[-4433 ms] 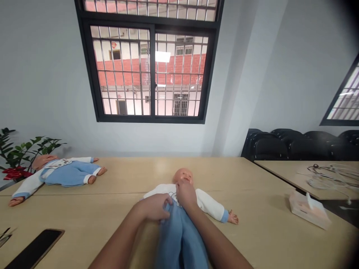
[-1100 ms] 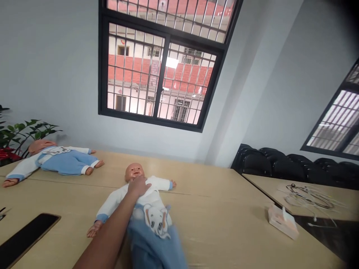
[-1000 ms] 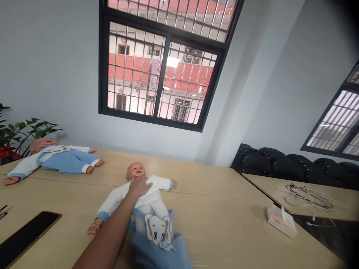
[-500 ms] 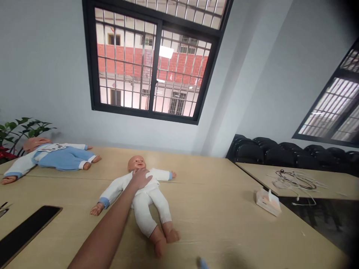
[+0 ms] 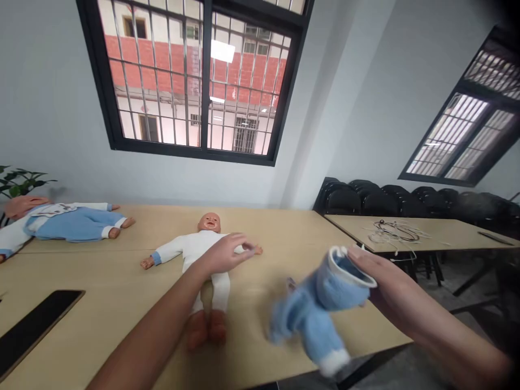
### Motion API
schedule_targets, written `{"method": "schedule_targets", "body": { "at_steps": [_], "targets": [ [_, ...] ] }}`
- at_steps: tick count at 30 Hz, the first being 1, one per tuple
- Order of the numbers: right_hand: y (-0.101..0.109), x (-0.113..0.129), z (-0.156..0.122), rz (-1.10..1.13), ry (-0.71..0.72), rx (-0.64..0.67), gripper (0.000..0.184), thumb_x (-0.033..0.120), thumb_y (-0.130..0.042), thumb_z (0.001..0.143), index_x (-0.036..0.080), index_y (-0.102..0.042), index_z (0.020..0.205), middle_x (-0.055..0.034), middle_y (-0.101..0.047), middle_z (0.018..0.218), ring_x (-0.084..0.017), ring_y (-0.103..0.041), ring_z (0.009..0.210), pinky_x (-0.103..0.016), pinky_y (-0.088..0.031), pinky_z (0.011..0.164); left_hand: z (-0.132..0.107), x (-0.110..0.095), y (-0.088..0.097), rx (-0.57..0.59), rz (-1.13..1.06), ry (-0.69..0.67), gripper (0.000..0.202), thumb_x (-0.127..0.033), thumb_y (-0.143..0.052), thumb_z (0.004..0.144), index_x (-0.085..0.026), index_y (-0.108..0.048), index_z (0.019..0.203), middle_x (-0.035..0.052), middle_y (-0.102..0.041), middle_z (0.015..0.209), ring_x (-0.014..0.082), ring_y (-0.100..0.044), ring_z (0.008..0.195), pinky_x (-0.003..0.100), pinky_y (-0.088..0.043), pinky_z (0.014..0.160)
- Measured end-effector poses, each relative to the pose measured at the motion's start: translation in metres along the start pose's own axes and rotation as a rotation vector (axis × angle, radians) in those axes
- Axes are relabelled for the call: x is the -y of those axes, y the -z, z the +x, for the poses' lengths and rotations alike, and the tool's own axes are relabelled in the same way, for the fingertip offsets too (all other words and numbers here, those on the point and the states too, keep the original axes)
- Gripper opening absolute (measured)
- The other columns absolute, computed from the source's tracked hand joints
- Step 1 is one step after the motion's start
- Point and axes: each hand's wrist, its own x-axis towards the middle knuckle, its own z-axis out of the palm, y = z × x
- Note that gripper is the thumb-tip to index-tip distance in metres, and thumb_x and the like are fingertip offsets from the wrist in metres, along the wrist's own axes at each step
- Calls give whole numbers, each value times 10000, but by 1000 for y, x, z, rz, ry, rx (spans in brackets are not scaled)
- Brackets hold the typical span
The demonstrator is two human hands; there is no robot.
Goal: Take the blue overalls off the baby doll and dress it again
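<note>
A baby doll (image 5: 199, 254) in white underclothes lies on its back on the wooden table (image 5: 101, 287), head toward the window. My left hand (image 5: 225, 253) hovers just over its chest and right arm, fingers spread and holding nothing. My right hand (image 5: 376, 273) is out to the right of the doll and grips a pair of blue doll trousers (image 5: 314, 311) by the white-lined waistband. The trousers hang down, blurred, over the table's near right edge.
A second doll in blue clothes (image 5: 60, 222) lies at the far left of the table beside a plant (image 5: 18, 181). A black phone (image 5: 34, 327) rests near the left front. A second table (image 5: 422, 235) with cables and black chairs (image 5: 385, 203) stand at right.
The blue trousers have come off the doll, whose white legs are now bare. My right hand has carried them to the right. My left hand has lifted off the doll's chest.
</note>
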Motion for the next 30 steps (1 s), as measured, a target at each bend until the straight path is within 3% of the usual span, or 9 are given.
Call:
{"method": "schedule_targets", "body": {
  "at_steps": [2,7,9,12,15,19,24,27,30],
  "targets": [
    [-8,9,10,160,-69,79,496,674,-565,918,224,-582,711,-26,-492,646,-140,-455,533,-289,-409,480,-18,-37,-1,24,-63,-65,394,-553,-637,928,-261,-694,1185,57,-703,1223,252,-618,1186,367,-461,1071],
    [-36,28,15,296,-67,66,445,652,-662,873,224,-548,841,6,-499,735,-129,-463,620,-251,-396,544,-68,-66,-29,36,170,-20,1352,-606,-937,536,-283,-215,1633,146,-219,1700,421,-251,1532,578,-290,1228],
    [-45,33,13,354,-80,95,445,640,-690,864,221,-544,839,10,-512,750,-131,-475,651,-252,-409,574,-83,-58,-42,-52,268,-35,1061,-486,-864,718,-264,-311,1596,152,-257,1688,396,-275,1532,614,-241,1244],
    [-50,30,15,397,-111,165,425,603,-761,827,216,-595,886,4,-568,803,-135,-511,694,-259,-423,612,-97,-40,-43,-256,163,-13,333,-253,-539,962,-261,-656,1273,92,-636,1398,278,-553,1335,540,-320,1224],
    [-45,16,34,285,-156,263,434,573,-826,769,198,-653,904,-5,-610,801,-131,-525,676,-260,-405,599,-99,-18,-21,-438,-181,227,273,-291,-487,971,-209,-724,1080,81,-745,1128,250,-674,1098,421,-514,1022],
    [-43,9,87,71,-159,368,439,563,-852,722,180,-705,880,-39,-676,818,-152,-576,702,-274,-435,614,-82,5,27,-553,-464,472,374,-471,-628,897,-154,-722,1072,91,-755,1070,252,-687,997,341,-539,858],
    [-52,61,125,61,154,277,419,567,-799,783,188,-691,925,-29,-682,813,-144,-579,688,-274,-460,622,-64,-9,89,-781,-409,307,469,-527,-656,883,-165,-685,1179,76,-738,1042,198,-678,903,279,-533,769],
    [-63,79,115,10,324,355,393,567,-742,847,193,-679,951,-28,-688,834,-152,-605,702,-269,-469,614,-78,-32,109,-767,-186,190,400,-458,-663,892,-193,-679,1192,76,-720,1093,205,-671,960,290,-544,809],
    [-85,55,93,-118,360,484,350,542,-651,927,197,-679,981,-35,-704,873,-169,-635,737,-270,-473,618,-109,-49,111,-453,-38,240,279,-406,-652,904,-219,-714,1101,62,-725,1109,224,-675,1020,317,-548,893]
  ]
}}
